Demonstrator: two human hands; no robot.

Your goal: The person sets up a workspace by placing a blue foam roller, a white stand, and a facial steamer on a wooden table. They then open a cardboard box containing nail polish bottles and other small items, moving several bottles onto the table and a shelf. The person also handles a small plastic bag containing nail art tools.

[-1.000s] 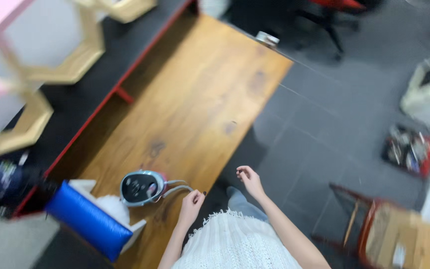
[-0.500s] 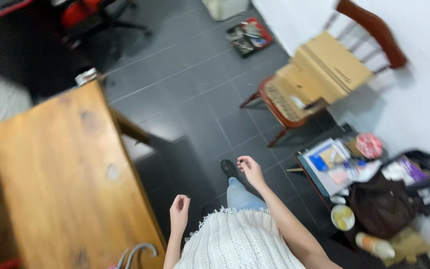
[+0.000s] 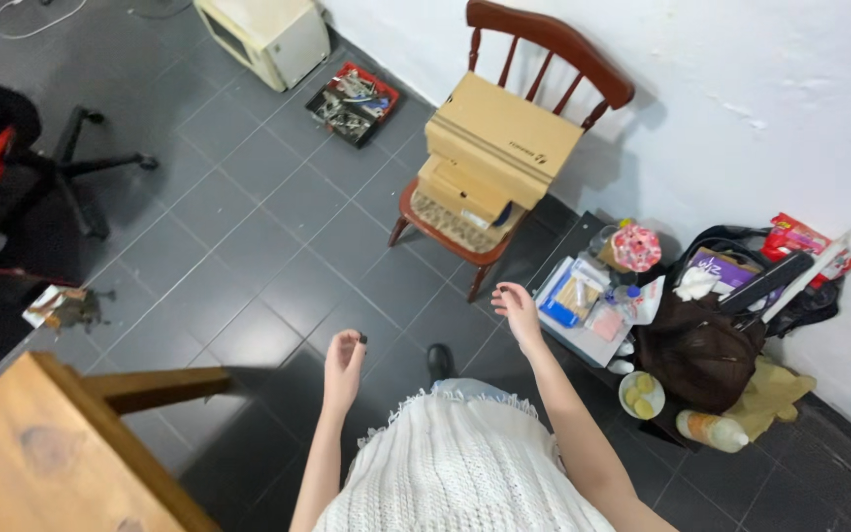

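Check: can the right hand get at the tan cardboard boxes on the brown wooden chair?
Probably yes: right hand is empty, the boxes on the chair sit ahead, nothing between but bare floor; likely needs a step forward.

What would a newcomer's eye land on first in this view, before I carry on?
Probably the wooden chair against the white wall, its seat stacked with cardboard boxes. Next, the two empty hands raised over the dark tiled floor: left hand near the wooden table corner, right hand towards the clutter by the wall, where a brown bag sits among packets and a bottle.
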